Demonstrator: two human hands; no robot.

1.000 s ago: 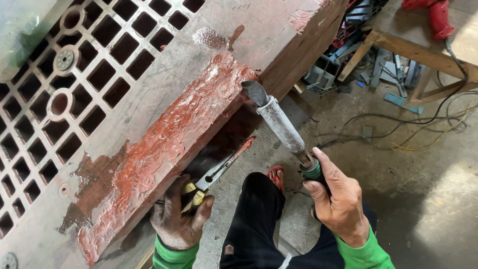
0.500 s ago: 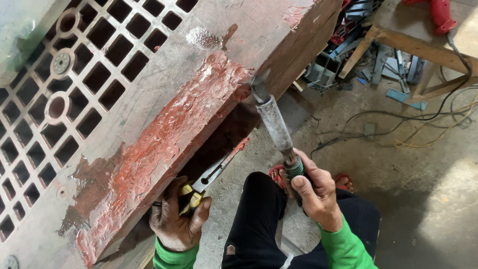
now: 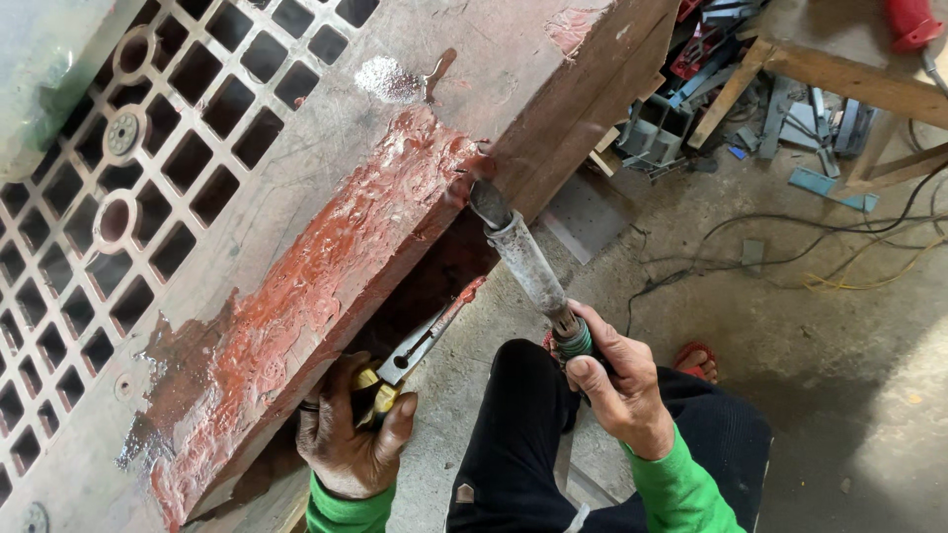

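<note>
My right hand (image 3: 617, 380) grips a green-handled brush or scraper tool (image 3: 528, 266) with a grey, caked shaft. Its tip touches the upper end of the red filler patch (image 3: 326, 286) on the edge of a large grey metal block (image 3: 326, 128). My left hand (image 3: 351, 434) rests against the block's lower edge and holds yellow-handled pliers (image 3: 415, 345), whose jaws are smeared red and point up to the right. The block's top has a grid of square holes (image 3: 148, 178).
A wooden frame (image 3: 839, 84) stands at the upper right with metal scraps (image 3: 681, 109) under it. Cables (image 3: 790, 257) trail across the concrete floor. My legs in black trousers (image 3: 592, 464) and a red sandal (image 3: 696, 360) are below.
My right hand has moved left and toward the block, bringing the tool's tip from clear of the edge onto the red patch. My left hand with the pliers has stayed put.
</note>
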